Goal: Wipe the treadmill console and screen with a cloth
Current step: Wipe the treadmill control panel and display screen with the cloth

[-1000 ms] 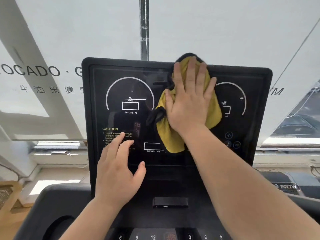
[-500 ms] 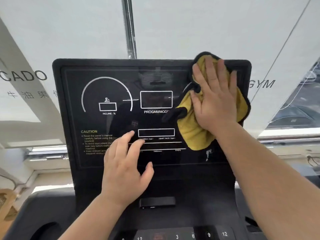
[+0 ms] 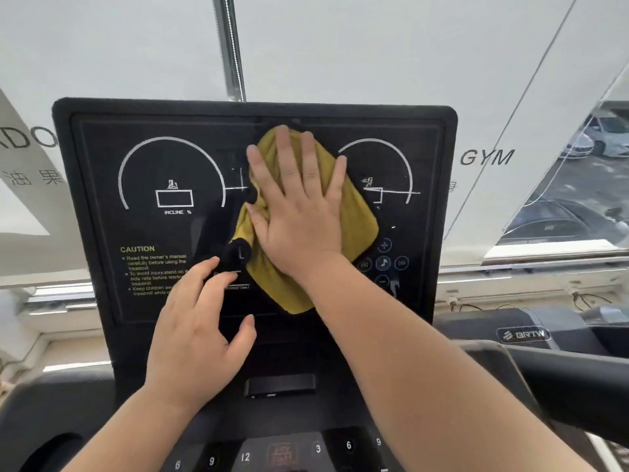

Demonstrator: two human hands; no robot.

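The right hand lies flat with its fingers spread, pressing a yellow cloth against the upper middle of the black treadmill screen, between the two white arc dials. The cloth is pinned under the palm, not gripped. The left hand is loose and holds nothing, its fingertips touching the glass low on the left by the yellow CAUTION text. Below the screen, the console shows a row of numbered keys at the near edge. Behind stands a white frosted window lettered GYM, with parked cars seen through clear glass at far right. Another treadmill sits to the right.
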